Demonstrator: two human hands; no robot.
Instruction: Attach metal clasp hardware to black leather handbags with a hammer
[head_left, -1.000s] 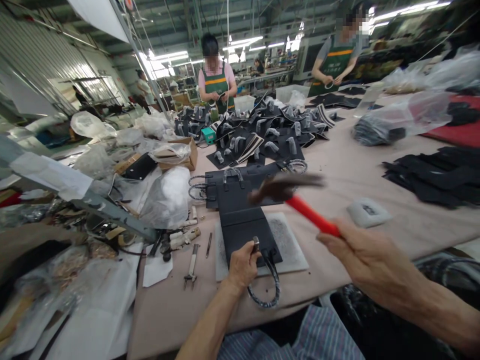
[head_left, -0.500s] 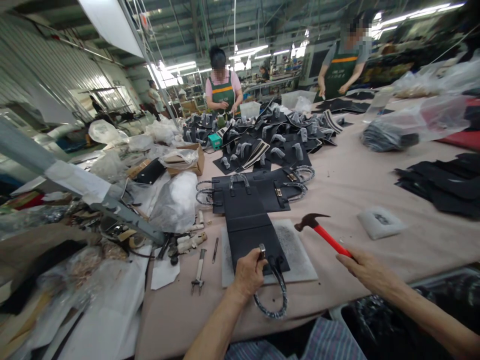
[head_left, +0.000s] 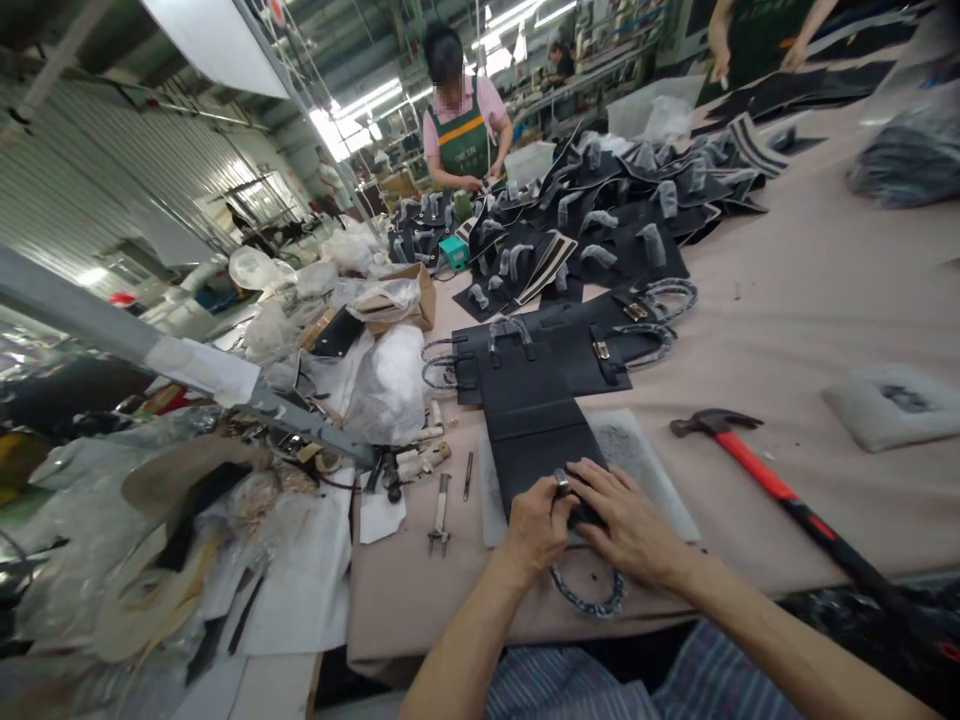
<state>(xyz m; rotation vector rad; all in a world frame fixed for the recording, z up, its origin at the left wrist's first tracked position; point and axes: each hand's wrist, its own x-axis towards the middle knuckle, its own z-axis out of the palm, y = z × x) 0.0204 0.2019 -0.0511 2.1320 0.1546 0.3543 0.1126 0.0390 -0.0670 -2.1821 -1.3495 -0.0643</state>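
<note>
A black leather bag panel (head_left: 544,425) lies over a pale slab (head_left: 645,450), with a plastic-wrapped handle loop (head_left: 589,600) hanging at its near end. My left hand (head_left: 538,525) is closed, thumb and fingers pinching a small metal clasp (head_left: 561,482) on the panel. Beside it my right hand (head_left: 630,515) rests over the panel, its fingers stretched out and their tips close to the clasp. Part of the panel's near end is hidden under both hands. To the right lies a claw hammer (head_left: 772,485) with a red and black handle, apart from my hands.
A two-pronged tool (head_left: 441,515) and a thin metal punch (head_left: 468,476) lie to the left. Behind are more black bag pieces (head_left: 555,345) and a heap of panels (head_left: 592,215). A slanting metal post (head_left: 300,425) crosses the left. A co-worker (head_left: 465,130) stands across the table.
My right hand has let go of the hammer, which now lies on the table, and has come over to the panel beside my left hand. The view has shifted, too.
</note>
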